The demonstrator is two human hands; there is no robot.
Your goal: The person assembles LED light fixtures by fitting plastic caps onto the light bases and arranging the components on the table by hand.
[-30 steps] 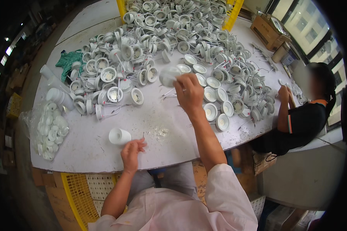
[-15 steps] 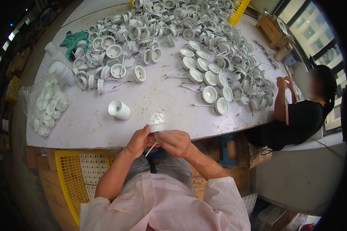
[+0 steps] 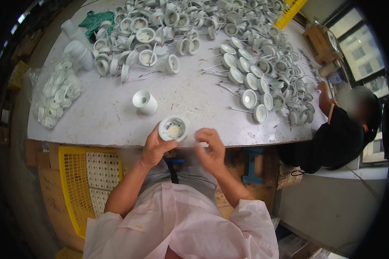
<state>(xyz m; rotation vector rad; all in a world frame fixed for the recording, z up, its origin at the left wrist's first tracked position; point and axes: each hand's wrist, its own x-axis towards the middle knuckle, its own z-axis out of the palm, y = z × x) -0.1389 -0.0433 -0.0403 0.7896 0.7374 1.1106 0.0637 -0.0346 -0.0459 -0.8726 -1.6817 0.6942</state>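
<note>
My left hand (image 3: pixel 154 149) is closed around the edge of a round white downlight (image 3: pixel 174 129), just above the table's front edge. Its face tilts up, showing a yellowish LED panel inside the rim. My right hand (image 3: pixel 211 151) is apart from it to the right, slightly blurred, with its fingers bent and spread and nothing visible in them. Beyond my left hand a short stack of white cup-shaped rings (image 3: pixel 145 102) stands on the table. Farther right lie several downlights with white inner rings (image 3: pixel 249 99), their wires trailing left.
A large heap of downlights (image 3: pixel 190 19) covers the far side of the white table (image 3: pixel 103 123). At the left are a clear bag of white rings (image 3: pixel 58 97), white cup stacks (image 3: pixel 78 54) and green plastic (image 3: pixel 97 22). A yellow crate (image 3: pixel 75 185) stands below. A co-worker (image 3: pixel 333 134) sits right.
My left hand has turned the downlight so its face shows. My right hand has let go and moved right, away from it. The view has shifted slightly.
</note>
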